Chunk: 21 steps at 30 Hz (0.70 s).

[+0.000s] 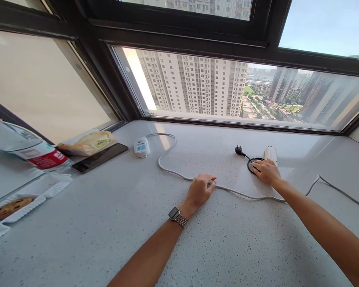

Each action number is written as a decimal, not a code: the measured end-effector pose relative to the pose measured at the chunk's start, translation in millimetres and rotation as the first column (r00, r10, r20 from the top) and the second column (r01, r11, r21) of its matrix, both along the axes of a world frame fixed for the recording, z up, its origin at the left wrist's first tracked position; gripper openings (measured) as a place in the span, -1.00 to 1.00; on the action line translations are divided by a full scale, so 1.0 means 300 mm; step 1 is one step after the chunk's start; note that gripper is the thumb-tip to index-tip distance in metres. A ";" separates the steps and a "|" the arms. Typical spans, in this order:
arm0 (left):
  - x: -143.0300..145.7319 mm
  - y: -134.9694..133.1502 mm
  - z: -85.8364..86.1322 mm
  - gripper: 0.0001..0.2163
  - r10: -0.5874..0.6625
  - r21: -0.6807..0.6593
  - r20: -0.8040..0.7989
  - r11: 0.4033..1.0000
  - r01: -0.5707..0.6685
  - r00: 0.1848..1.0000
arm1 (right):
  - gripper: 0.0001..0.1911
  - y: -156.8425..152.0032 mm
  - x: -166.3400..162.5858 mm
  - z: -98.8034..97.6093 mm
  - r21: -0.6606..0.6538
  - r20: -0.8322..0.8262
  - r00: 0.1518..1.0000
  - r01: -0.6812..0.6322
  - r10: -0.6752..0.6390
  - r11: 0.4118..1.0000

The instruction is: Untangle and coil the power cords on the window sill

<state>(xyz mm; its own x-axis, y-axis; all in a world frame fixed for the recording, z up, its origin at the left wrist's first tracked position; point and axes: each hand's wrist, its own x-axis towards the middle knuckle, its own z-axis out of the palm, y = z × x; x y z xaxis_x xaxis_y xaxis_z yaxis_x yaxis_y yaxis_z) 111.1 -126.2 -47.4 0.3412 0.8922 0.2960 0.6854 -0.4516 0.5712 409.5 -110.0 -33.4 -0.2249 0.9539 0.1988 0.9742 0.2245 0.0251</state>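
My left hand [199, 190], a watch [177, 216] on its wrist, rests on the counter with its fingers curled over a white cable [242, 194]. The cable runs in from the right edge, under my right forearm and through that hand, then loops up to a white socket block [141, 147]. Farther right, my right hand [267, 172] has its fingers closed on a coiled black power cord [250, 166]. The cord's black plug [238, 150] lies free on the counter. Just behind that hand is a white, box-like object [270, 154], partly covered by the fingers.
At left, a bottle with a red label [38, 153] lies on its side by a yellow packet [91, 144] and a dark phone [100, 158]. A white plastic tray [55, 185] holds a cookie [12, 208]. A dark window frame [242, 126] borders the speckled counter [227, 247].
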 end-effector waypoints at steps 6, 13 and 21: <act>-0.002 -0.012 -0.006 -0.80 -0.019 0.016 -0.033 1.000 0.020 0.999 | -0.62 0.037 0.231 -0.021 -0.027 0.072 0.983 0.173 -0.170 0.985; 0.005 -0.010 -0.019 -0.82 -0.051 0.063 -0.036 0.997 0.053 0.998 | -0.63 0.072 0.430 -0.004 0.028 0.223 0.775 0.601 -0.591 0.799; 0.013 -0.010 -0.013 -0.83 -0.057 0.049 -0.085 0.997 0.061 0.995 | -0.57 -0.083 0.330 0.107 0.103 0.094 0.895 0.426 -0.435 0.899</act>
<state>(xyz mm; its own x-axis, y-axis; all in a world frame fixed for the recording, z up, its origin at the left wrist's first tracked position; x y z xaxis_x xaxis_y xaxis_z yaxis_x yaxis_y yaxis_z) 115.2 -129.2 -51.4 0.4185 0.8540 0.3091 0.7008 -0.5201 0.4882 508.4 -134.8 -1.2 0.1795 0.9450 0.2735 0.9646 -0.2238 0.1399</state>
